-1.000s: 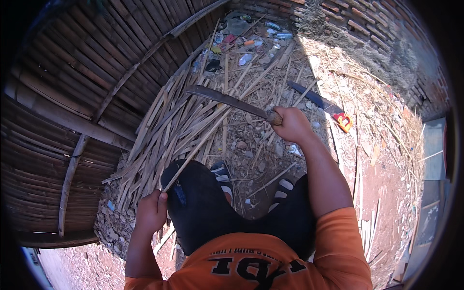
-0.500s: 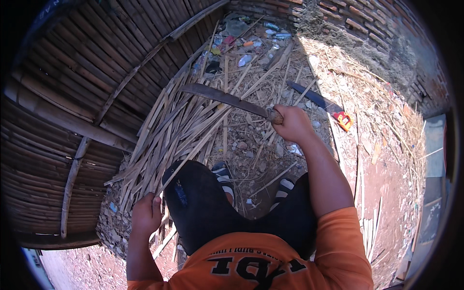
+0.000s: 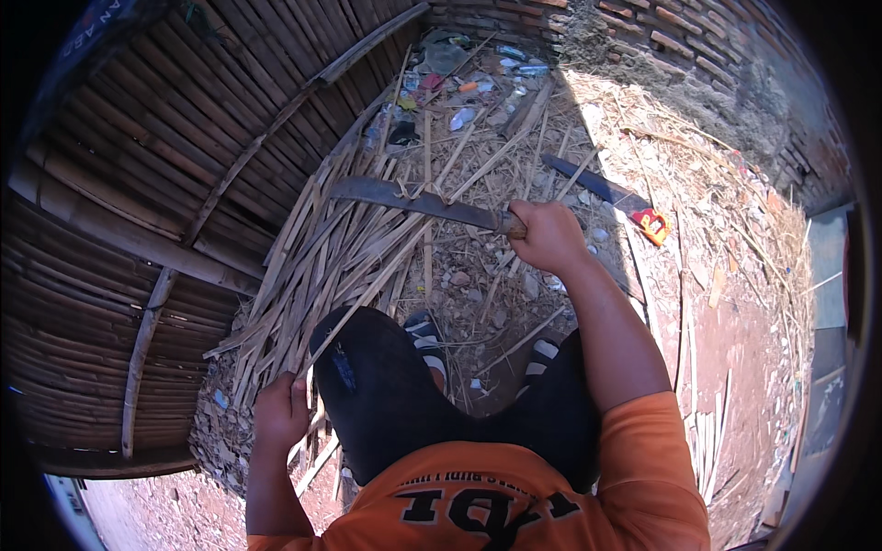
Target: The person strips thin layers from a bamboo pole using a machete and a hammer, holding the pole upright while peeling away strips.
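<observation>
The long knife [image 3: 386, 194] is across the middle, its handle [image 3: 513, 225] inside the closed right hand [image 3: 551, 237]. The left hand [image 3: 280, 411], near left, pinches a thin strip [image 3: 334, 333], which passes over the left knee [image 3: 367, 354]. A pile of strips [image 3: 299, 262] crowds the left, before a slatted wall [image 3: 197, 119]. A saw [image 3: 593, 182] lies right; litter [image 3: 462, 118] and a brick wall [image 3: 698, 55] are far.

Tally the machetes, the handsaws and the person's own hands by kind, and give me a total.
Machete: 1, gripped in the right hand
Handsaw: 1, lying on the littered ground
Hands: 2, the left hand and the right hand
Total: 4
</observation>
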{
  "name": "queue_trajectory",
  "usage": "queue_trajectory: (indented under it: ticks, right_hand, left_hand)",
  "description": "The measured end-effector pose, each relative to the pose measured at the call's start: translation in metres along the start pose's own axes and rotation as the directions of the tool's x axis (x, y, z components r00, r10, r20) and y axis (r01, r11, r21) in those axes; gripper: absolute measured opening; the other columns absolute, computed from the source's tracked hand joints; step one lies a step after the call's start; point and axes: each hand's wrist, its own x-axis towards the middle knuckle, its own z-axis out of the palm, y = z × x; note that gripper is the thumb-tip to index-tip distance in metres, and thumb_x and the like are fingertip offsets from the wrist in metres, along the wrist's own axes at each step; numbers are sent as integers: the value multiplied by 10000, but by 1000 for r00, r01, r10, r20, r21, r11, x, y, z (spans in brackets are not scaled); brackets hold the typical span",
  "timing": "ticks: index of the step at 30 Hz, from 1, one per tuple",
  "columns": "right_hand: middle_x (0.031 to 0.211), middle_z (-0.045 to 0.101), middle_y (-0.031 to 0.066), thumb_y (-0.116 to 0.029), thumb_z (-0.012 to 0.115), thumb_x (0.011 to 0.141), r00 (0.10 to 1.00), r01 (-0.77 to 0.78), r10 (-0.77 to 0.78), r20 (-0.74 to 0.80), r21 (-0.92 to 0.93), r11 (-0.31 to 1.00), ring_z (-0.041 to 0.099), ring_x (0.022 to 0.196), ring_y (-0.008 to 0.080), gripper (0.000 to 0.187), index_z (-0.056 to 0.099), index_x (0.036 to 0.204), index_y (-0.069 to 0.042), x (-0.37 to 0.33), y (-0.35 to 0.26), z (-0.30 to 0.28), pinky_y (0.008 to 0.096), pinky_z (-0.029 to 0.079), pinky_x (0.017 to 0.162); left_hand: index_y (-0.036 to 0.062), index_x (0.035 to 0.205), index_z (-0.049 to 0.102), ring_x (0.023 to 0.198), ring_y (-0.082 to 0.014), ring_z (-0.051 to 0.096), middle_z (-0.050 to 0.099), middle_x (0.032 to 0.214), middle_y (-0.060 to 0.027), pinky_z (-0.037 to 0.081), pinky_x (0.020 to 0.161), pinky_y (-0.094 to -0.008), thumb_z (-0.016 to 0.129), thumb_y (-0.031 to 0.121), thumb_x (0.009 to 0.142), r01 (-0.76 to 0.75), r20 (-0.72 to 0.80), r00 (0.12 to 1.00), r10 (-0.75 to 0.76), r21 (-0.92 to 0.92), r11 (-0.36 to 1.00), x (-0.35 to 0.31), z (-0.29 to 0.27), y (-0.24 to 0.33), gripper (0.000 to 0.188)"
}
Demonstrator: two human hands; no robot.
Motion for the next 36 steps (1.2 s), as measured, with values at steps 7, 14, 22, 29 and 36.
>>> queue_trajectory:
  ticks: [7,14,22,29,36]
  right_hand:
    - [834,720,143,-203,741,766,996,70,-66,61,-57,996,712,827,391,256,667,995,-115,-10,-6,17,536,538,731]
    - [838,717,178,-237,748,786,993,-7,-3,114,94,996,710,873,407,286,676,1009,-73,-4,1,10,521,542,786]
    - [875,717,223,-318,761,832,958,-250,286,-36,387,887,697,876,427,324,661,959,-38,-4,31,2,513,542,779]
    - [776,687,177,-275,739,793,965,263,-263,-8,44,964,689,832,426,259,670,958,-87,-18,-20,1,533,540,753]
    - [769,687,162,-283,729,797,995,-98,98,8,179,979,689,811,418,229,664,919,-101,-11,23,-9,534,539,746]
  left_hand:
    - [-1,870,589,769,-525,603,610,767,-283,451,671,-571,525,288,1035,15,-1,1000,-15,46,999,7,4,10,338]
    - [0,858,593,755,-520,611,610,743,-276,458,657,-556,520,295,1041,-12,6,1000,12,23,1000,-4,2,-3,355]
    - [-9,865,580,663,-421,601,574,677,-229,438,619,-487,467,336,1083,41,6,999,-40,-89,995,-15,-2,-15,424]
    - [-11,831,562,655,-478,586,569,667,-244,434,610,-508,470,326,1081,8,7,1000,-7,-141,990,-7,10,-6,429]
    - [-6,834,575,596,-394,584,552,634,-204,434,588,-458,455,380,1096,-14,42,999,23,-187,982,-7,7,3,482]
